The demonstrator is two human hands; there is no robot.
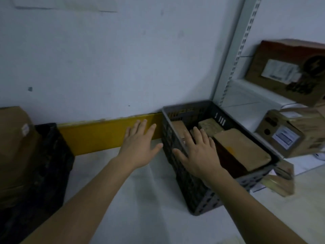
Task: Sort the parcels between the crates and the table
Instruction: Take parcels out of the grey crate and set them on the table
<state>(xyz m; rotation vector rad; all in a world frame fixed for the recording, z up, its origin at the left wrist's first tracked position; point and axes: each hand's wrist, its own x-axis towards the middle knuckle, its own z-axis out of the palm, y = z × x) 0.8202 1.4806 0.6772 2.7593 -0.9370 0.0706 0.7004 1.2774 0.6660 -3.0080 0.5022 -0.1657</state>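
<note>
Head view: the person looked down at a pale floor along a white wall, both bare arms stretched forward.
Left hand (139,143): fingers spread flat and released, holding nothing; it hovered in front of the yellow skirting strip (98,136), just left of the grey crate.
Right hand (198,154): fingers also splayed and released, gripping nothing; it lay over the near-left rim of the grey crate, though whether it touched the rim I could not tell.
Grey crate (191,189): a slotted plastic box standing on the floor against the wall, beside a white shelf upright (230,55).
Parcels in the crate: a long brown parcel (244,150) lay along the right side; a smaller tan parcel (211,126) sat behind it near the far wall; a third brown parcel (178,127) lay on the left, partly hidden by the right hand.
Black crate (47,164): stood well to the left, with a cardboard box (14,138) just beside it.
Shelf boxes: one labelled carton (288,71) sat on the upper shelf, another labelled carton (290,134) lower down, right of the grey crate.
Small parcel (279,182): lay just outside the crate's near-right corner, blurred.
</note>
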